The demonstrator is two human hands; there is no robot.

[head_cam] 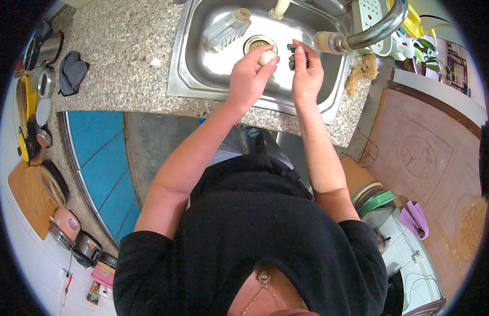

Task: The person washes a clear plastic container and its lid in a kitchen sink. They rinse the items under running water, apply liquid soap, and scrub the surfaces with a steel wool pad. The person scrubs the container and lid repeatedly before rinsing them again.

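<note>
Over the stainless steel sink [213, 79], my left hand [248, 77] grips a small, pale, rounded object [267, 57] between thumb and fingers. It may be an egg, but much of it is hidden by the hand. Just to the right, my right hand [309, 75] pinches a dark, lumpy piece [292, 57], whose kind I cannot tell. The two hands are apart, with a narrow gap between them. Behind the left hand is the round metal drain [254, 40]. A clear plastic bottle [228, 31] lies on its side in the sink's left part.
A chrome faucet [381, 29] with a cylindrical filter [327, 42] reaches in from the right. On the speckled stone countertop [126, 55] lies a grey cloth [72, 73]. A fibrous scrubber [361, 75] sits at the sink's right rim. Cutting boards [31, 193] and appliances line the left counter.
</note>
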